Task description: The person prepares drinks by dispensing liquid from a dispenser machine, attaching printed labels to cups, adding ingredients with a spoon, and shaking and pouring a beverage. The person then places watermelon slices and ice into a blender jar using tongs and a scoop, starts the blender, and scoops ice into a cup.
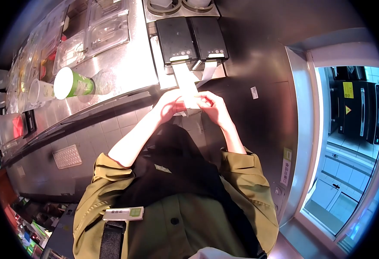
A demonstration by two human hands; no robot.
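A long strip of white label paper comes out of the left of two black label printers and runs down toward my body. My left hand grips the strip's left edge with bent fingers. On the other edge, my right hand pinches the paper near its lower end. Glare washes out the strip, so any print on it cannot be read. From the right-hand label printer hangs a second, shorter paper strip, which neither hand appears to grip.
A green and white paper cup and clear plastic cups stand on the steel counter to the left. Lidded clear containers lie behind them. At the right, a doorway frame opens onto a tiled room with black equipment.
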